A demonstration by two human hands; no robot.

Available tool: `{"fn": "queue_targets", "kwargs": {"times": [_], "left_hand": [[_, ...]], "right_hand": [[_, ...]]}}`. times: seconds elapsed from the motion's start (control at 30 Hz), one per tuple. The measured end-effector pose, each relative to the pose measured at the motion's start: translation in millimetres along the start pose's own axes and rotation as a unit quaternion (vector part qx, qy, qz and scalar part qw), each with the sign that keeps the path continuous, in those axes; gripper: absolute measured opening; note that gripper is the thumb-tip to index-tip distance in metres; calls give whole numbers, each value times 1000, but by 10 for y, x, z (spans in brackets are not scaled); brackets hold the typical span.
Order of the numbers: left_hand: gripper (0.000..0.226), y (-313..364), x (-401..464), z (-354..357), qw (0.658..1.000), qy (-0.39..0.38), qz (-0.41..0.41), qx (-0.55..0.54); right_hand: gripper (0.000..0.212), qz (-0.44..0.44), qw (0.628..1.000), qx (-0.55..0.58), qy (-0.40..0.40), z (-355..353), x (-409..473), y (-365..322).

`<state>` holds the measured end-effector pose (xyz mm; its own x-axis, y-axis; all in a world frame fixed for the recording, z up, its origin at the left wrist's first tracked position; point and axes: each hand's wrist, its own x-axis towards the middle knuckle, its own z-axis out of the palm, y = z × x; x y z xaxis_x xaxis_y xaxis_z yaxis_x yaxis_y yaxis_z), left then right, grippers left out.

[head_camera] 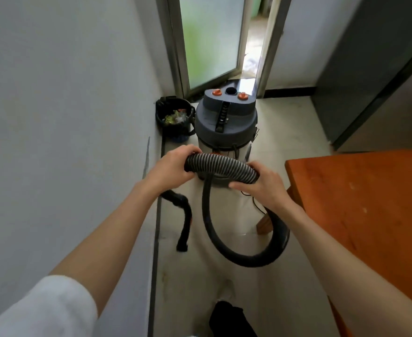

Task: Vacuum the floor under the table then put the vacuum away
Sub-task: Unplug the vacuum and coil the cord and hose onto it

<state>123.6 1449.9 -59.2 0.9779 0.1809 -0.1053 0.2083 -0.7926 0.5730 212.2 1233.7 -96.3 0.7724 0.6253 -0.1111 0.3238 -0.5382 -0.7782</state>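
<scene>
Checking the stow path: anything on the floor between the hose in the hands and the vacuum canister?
Nothing visible. Both the left hand and right hand already grip the hose, right in front of the vacuum canister. The hose's loop hangs nearer the person; the bin sits left of the canister.

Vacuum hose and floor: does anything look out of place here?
Mostly the hose: both hands grip it while its slack loops across the floor by the table leg. The bin beside the vacuum holds rubbish.
</scene>
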Motion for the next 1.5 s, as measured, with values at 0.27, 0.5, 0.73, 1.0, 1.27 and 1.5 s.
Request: {"fn": "queue_targets", "kwargs": {"times": [0.27, 0.5, 0.73, 1.0, 1.27, 1.5], "left_hand": [[49, -308, 711, -72, 999, 5, 51, 6], [60, -702, 1563, -74, 992, -26, 61, 108], [56, -1584, 2515, 428, 987, -114, 92, 69], [49, -2234, 3422, 1058, 983, -128, 98, 85], [55, -2618, 3788, 1680, 991, -124, -41, -19], [61, -2694, 3795, 1835, 995, -70, -56, 49]], "right_hand": [[42, 19, 995, 92, 24, 34, 589, 60], [37, 91, 979, 179, 17, 187, 1284, 243], [35, 187, 979, 76, 32, 732, 2127, 855], [52, 276, 957, -83, 40, 1275, 2996, 1461], [51, 359, 931, 34, 56, 1764, 3318, 2059], [56, 300, 952, -29, 57, 1563, 3610, 2179]]}}
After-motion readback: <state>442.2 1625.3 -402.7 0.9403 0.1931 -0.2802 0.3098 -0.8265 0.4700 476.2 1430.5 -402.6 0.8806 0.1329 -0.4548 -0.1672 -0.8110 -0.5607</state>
